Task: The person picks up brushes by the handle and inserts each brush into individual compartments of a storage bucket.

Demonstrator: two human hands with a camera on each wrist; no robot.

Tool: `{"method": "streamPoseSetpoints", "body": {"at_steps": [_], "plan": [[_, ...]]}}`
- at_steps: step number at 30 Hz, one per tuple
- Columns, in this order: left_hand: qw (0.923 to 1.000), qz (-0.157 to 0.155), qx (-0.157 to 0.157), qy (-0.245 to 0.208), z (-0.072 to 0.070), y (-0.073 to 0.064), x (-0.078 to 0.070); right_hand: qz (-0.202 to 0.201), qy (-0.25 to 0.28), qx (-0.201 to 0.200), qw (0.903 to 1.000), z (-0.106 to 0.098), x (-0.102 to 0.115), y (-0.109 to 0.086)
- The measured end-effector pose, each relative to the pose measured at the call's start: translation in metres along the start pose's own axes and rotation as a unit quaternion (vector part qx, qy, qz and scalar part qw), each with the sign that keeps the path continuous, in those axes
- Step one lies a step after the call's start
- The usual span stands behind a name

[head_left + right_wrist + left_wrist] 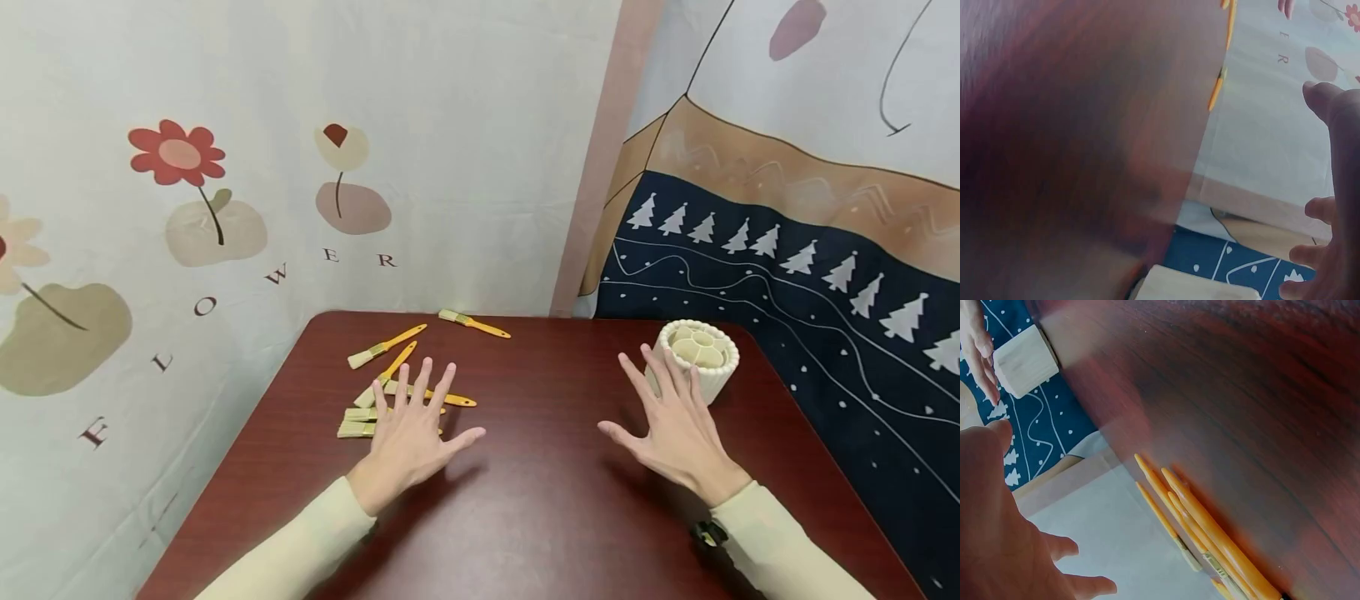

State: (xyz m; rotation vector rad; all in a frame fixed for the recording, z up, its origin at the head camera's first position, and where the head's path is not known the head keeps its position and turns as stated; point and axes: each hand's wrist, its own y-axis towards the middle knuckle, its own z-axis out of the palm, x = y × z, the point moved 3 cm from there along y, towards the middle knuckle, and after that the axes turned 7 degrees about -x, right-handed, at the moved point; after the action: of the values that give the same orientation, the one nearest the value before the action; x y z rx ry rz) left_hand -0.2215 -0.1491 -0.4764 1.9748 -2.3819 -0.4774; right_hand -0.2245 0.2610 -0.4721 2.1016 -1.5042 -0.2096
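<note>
My left hand (408,442) hovers over the table's left half with fingers spread, holding nothing. Under and beyond it lie several paintbrushes with yellow handles and pale bristles, among them one brush (453,397) reaching out to the right of the fingers. Another brush (474,323) lies alone near the back edge. My right hand (678,433), also spread and holding nothing, is raised on the right. Its fingertips overlap a cream ribbed cup (716,387) in the head view. That cup has a beaded rim and a divided, petal-like inside, and its left side is partly hidden.
The dark red-brown table (547,500) has its back edge against a pale cloth (465,167) printed with flowers. A navy cloth (750,292) with white trees hangs along the right side, close to the cup.
</note>
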Motion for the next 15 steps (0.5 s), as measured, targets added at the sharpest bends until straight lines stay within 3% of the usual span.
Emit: {"method": "streamPoseSetpoints", "body": {"at_steps": [9,15], "plan": [[1.0,0.005,0.006,-0.004,0.002,0.003,-0.004,0.018,-0.004,-0.024,0.9995,-0.01,-0.023,0.01],[0.9996,0.015,-0.012,-0.022,0.0,0.006,-0.007,0.037,0.01,-0.058,0.9976,-0.012,-0.043,0.018]]}}
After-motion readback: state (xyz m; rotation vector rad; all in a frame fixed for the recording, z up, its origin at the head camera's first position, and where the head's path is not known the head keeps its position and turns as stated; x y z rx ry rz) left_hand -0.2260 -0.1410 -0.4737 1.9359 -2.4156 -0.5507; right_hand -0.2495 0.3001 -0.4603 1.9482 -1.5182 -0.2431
